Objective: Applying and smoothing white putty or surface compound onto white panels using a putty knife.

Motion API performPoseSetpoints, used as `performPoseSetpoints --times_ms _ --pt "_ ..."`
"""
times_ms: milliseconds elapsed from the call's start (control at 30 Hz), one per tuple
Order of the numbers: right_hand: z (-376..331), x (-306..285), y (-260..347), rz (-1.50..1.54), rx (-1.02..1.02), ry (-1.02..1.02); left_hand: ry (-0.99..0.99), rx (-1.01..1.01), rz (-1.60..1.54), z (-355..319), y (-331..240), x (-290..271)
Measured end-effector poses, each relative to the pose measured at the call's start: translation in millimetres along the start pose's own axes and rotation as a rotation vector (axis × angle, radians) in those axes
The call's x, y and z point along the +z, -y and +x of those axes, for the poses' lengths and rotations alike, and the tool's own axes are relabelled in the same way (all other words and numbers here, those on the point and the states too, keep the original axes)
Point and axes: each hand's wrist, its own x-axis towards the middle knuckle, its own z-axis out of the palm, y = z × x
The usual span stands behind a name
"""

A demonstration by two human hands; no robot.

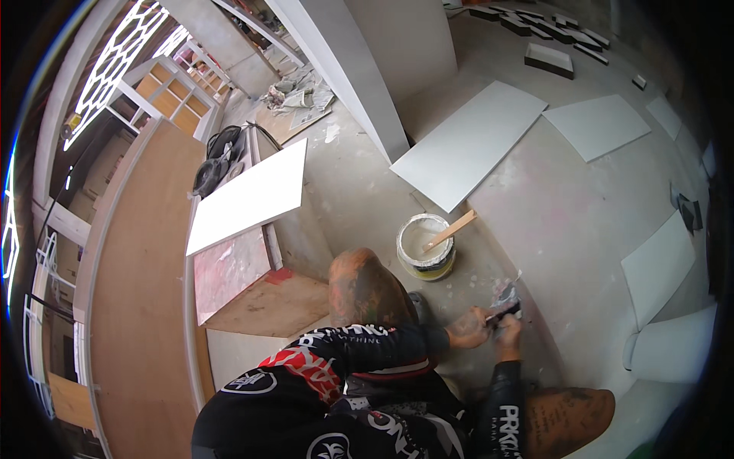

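Note:
My left hand (468, 329) is closed, with its fingers at the near end of a small dark tool (502, 312). Close beside it, my right hand (508, 333) is closed as well, gripping at the same tool. Whitish smears show around the tool's far end; its exact kind is too small to make out. Ahead and a little left of my hands stands a round bucket (407, 249) with a white-coated rim and pale, thick contents. A flat wooden stick (461, 225) leans out of it over the right rim.
White panels lie on the floor ahead (474, 145), farther right (600, 126) and at the right (659, 268). Another white panel (252, 197) rests on a wooden box (264, 302) at my left. A pale column (344, 76) rises ahead. Dark-edged trays (549, 60) lie far right.

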Motion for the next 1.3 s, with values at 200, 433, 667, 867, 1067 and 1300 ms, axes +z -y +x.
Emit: performPoseSetpoints --times_ms 200,433,667,867,1067,1300 --pt "-27.1 86.2 31.3 0.046 -0.115 -0.203 -0.065 -0.062 0.118 18.4 26.6 -15.0" --pt "-35.2 84.3 14.9 -0.243 -0.143 -0.238 -0.002 -0.082 0.106 21.9 54.3 -19.4" --pt "-23.0 65.9 25.0 0.124 -0.161 -0.089 0.068 -0.171 0.212 29.4 -1.3 -26.1" --pt "-20.3 41.8 54.5 0.239 0.011 -0.233 0.056 -0.039 -0.044 31.4 -15.7 -24.9" --pt "-45.5 73.6 51.5 -0.046 -0.117 -0.125 0.018 -0.127 -0.064 41.0 27.9 -34.8" --pt "-46.8 100.1 52.6 -0.160 -0.158 -0.164 -0.106 -0.205 -0.074 24.7 8.3 -39.4"
